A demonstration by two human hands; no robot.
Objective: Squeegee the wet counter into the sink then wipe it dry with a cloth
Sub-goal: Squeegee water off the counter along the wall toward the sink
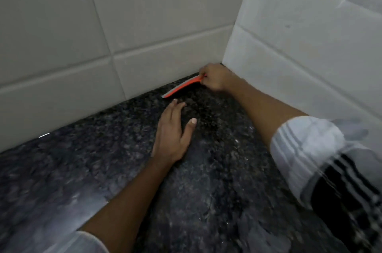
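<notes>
early squeegee stage: the right hand [215, 78] grips the orange squeegee [182, 86], blade down on the granite counter [206, 180] in the far corner. left hand [173, 134] rests flat, fingers straight. sink and cloth unseen; drying remains.

Table: dark speckled stone table [206, 180], running into a corner of white tiled wall [144, 14].
Squeegee: orange squeegee [182, 86] with a pale blade, lying along the foot of the back wall, blade edge on the table.
Right hand: right hand [215, 77] in the corner, fingers curled round the squeegee's end.
Left hand: left hand [173, 134] flat on the table, fingers straight, just short of the blade.
Sleeves: white sleeve [310, 149] with dark stripes on the right arm.
</notes>
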